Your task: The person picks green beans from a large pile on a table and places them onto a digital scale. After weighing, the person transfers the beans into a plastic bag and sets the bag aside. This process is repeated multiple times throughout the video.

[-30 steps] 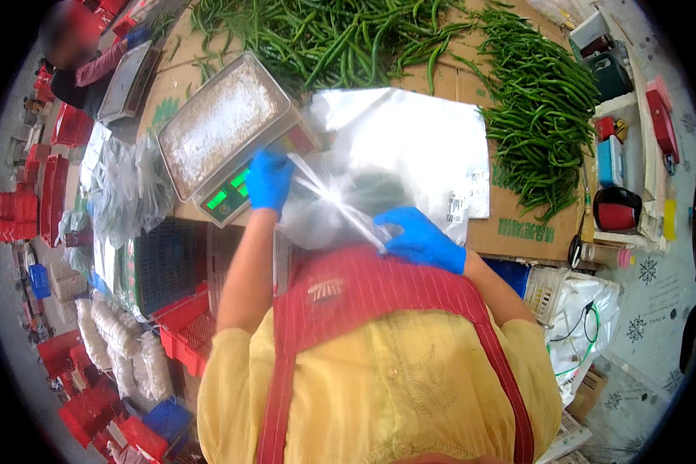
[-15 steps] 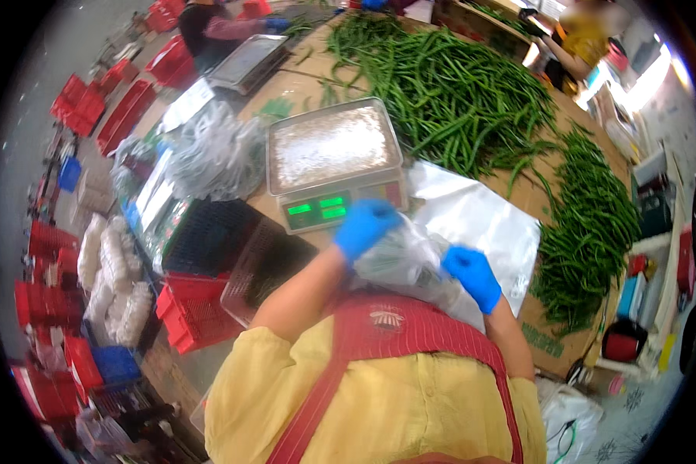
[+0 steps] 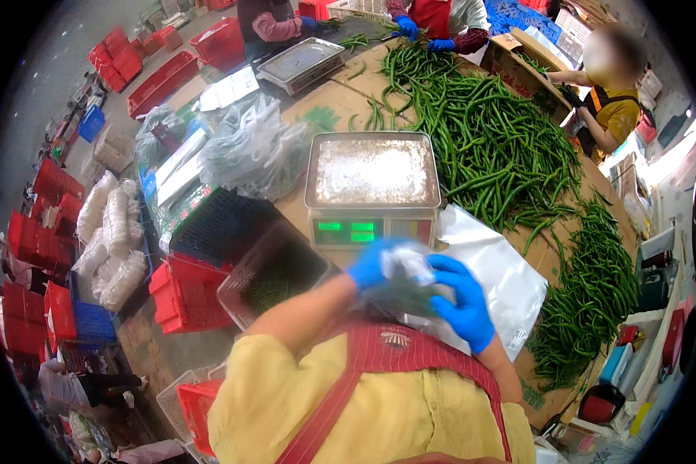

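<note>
In front of my red apron hangs a clear plastic bag (image 3: 398, 300), with a dull green showing through it. My left hand (image 3: 370, 264), in a blue glove, is closed on the bag's gathered, whitish neck; motion blurs it. Just to the right, my blue-gloved right hand (image 3: 465, 303) is open, fingers spread and curved toward the neck; I cannot tell if they touch it. Beyond my hands a weighing scale (image 3: 373, 172) with a lit green display carries a bare metal pan. White plastic sheets (image 3: 496, 280) lie by my right hand.
Long green peppers (image 3: 487, 143) are heaped on the cardboard-covered table, with another pile (image 3: 595, 290) at right. Loose plastic bags (image 3: 259, 151) and a crate (image 3: 267, 271) are at left. A second scale (image 3: 301, 62) stands farther back. Co-workers handle peppers across the table.
My hands have drawn closer together at the bag's neck. The right hand has gone from closed to spread fingers. The view has swung, showing more of the far table and co-workers.
</note>
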The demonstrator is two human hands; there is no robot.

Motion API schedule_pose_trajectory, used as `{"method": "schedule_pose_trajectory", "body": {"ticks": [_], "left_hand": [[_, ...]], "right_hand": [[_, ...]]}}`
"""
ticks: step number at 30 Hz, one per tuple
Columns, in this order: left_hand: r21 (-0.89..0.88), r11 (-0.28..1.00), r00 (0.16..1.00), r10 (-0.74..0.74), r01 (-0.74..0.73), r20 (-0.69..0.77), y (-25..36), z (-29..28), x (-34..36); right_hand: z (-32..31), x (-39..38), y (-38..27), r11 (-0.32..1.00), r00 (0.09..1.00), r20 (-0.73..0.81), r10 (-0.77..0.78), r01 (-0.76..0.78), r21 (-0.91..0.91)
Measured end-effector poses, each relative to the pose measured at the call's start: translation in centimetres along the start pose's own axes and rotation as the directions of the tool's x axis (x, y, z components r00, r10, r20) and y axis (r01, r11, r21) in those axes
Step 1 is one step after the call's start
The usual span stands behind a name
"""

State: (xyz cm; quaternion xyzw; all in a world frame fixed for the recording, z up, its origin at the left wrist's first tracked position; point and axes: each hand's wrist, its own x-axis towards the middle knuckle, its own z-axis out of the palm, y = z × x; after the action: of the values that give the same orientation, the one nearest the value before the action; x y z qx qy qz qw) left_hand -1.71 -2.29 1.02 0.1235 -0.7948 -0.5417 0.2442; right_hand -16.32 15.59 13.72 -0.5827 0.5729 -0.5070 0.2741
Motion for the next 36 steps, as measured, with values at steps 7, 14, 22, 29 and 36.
{"method": "schedule_pose_trajectory", "body": {"ticks": [7, 14, 22, 29, 36], "left_hand": [[0.324, 0.927, 0.611, 0.146, 0.190, -0.778, 8.2, -28.9, 4.7], [0.816, 0.314, 0.828, 0.133, 0.486, -0.544, -5.6, -42.7, 9.7], [0.876, 0.170, 0.884, 0.054, 0.451, -0.465, -18.4, -48.5, 4.1], [0.863, 0.403, 0.795, 0.390, 0.306, -0.464, -5.0, -30.8, 10.7], [-0.086, 0.872, 0.769, -0.373, 0.482, 0.519, -2.0, 2.5, 5.9]], "right_hand": [[-2.3, 0.5, 2.6, 0.986, 0.944, -0.306, 0.124, -0.152, -0.071], [2.2, -1.8, 8.2, 0.938, 0.911, -0.340, 0.235, -0.304, -0.166], [-2.2, -12.3, 15.6, 0.651, 0.663, -0.622, 0.416, -0.695, -0.305], [-5.4, -17.7, 21.0, 0.416, 0.401, -0.753, 0.521, -0.890, -0.186], [-7.1, -14.9, 10.3, 0.710, 0.619, -0.774, 0.133, -0.604, -0.361]]}}
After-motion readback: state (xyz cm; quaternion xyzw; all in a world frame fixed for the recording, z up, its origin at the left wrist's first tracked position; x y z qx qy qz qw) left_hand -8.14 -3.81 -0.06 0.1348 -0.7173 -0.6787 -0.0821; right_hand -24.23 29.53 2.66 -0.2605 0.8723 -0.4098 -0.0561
